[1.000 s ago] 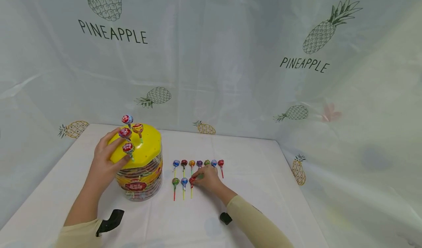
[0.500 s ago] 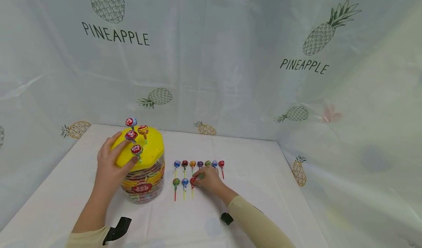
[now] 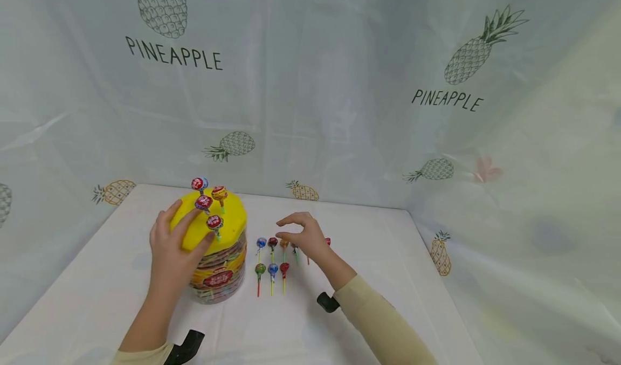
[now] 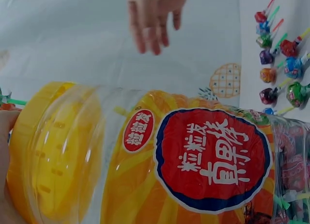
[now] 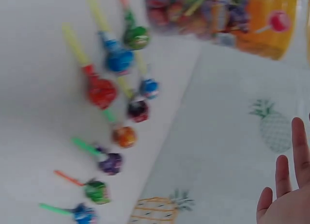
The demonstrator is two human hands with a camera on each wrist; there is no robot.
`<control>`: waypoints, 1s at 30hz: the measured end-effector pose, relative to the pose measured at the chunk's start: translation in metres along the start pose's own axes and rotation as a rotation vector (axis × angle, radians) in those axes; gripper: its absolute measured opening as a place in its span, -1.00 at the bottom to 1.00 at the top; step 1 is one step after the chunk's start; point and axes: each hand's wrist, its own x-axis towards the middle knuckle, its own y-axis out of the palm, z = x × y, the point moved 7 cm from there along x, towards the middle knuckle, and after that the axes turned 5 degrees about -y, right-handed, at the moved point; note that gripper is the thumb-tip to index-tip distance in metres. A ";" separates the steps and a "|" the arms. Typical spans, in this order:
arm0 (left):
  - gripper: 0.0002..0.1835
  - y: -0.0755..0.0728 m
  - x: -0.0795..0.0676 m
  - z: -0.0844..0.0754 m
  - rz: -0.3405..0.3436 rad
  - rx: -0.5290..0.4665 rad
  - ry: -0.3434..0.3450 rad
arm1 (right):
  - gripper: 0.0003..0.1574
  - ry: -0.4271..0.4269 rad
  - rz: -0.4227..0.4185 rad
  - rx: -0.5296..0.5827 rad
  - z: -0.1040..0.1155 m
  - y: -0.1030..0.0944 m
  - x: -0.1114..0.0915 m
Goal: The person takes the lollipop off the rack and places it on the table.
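Note:
My left hand (image 3: 172, 249) grips the yellow lid (image 3: 235, 214) of a clear candy jar (image 3: 220, 279), fingers and thumb spread round its edge. Several lollipops (image 3: 219, 193) stand upright in the lid. In the left wrist view, the jar's red and orange label (image 4: 213, 156) fills much of the frame. My right hand (image 3: 310, 238) is raised over the lollipops on the table, thumb and fingers apart, holding nothing. Below it lies a short front row: a green lollipop (image 3: 260, 268), a blue lollipop (image 3: 273, 268) and a red lollipop (image 3: 284, 268).
Behind the front row is a longer row with a blue lollipop (image 3: 261, 242), a dark red lollipop (image 3: 273, 242) and several more, partly hidden by the right hand. A white table (image 3: 378, 279) carries everything. A pineapple-print curtain (image 3: 330, 111) hangs behind and at the sides.
My right hand has let go of the red lollipop in the front row and risen away from it. The jar and my left hand appear slightly farther right.

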 end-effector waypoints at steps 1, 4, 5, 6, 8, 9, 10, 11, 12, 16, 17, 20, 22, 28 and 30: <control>-0.43 0.001 -0.001 -0.001 0.004 0.005 -0.003 | -0.75 -0.005 -0.008 0.023 0.007 -0.003 0.002; -0.41 0.003 -0.003 -0.004 0.020 0.024 -0.010 | -0.74 -0.030 -0.016 0.066 0.028 -0.008 0.006; -0.39 0.003 -0.004 -0.005 0.025 0.032 -0.011 | -0.74 -0.045 -0.016 0.070 0.035 -0.010 0.007; -0.37 0.003 -0.005 -0.006 0.028 0.038 -0.012 | -0.74 -0.058 -0.017 0.077 0.041 -0.010 0.008; -0.33 0.002 -0.006 -0.006 0.031 0.047 -0.012 | -0.74 -0.095 -0.016 0.098 0.055 -0.011 0.011; -0.32 0.001 -0.006 -0.007 0.027 0.046 -0.005 | -0.74 -0.116 -0.018 0.107 0.061 -0.011 0.012; -0.30 -0.001 -0.006 -0.007 0.024 0.042 0.001 | -0.73 -0.135 -0.019 0.118 0.067 -0.011 0.014; -0.28 -0.002 -0.006 -0.007 0.022 0.039 0.006 | -0.73 -0.154 -0.019 0.130 0.072 -0.010 0.016; -0.26 -0.004 -0.005 -0.007 0.020 0.032 0.009 | -0.74 -0.173 -0.017 0.144 0.078 -0.009 0.017; -0.21 -0.013 0.001 -0.004 0.045 0.026 -0.008 | -0.72 -0.233 -0.011 0.191 0.098 -0.003 0.023; -0.20 -0.015 0.003 -0.003 0.063 0.027 -0.018 | -0.72 -0.241 -0.009 0.203 0.102 -0.002 0.024; -0.18 -0.019 0.011 0.001 0.120 0.024 -0.020 | -0.71 -0.238 -0.007 0.244 0.112 0.002 0.026; -0.17 -0.020 0.017 0.003 0.159 0.013 -0.010 | -0.70 -0.233 -0.008 0.262 0.117 0.004 0.029; -0.16 -0.020 0.034 0.007 0.254 -0.024 0.050 | -0.65 -0.267 -0.008 0.288 0.132 0.015 0.039; -0.18 -0.019 0.039 0.009 0.292 -0.035 0.059 | -0.62 -0.270 -0.005 0.302 0.135 0.019 0.041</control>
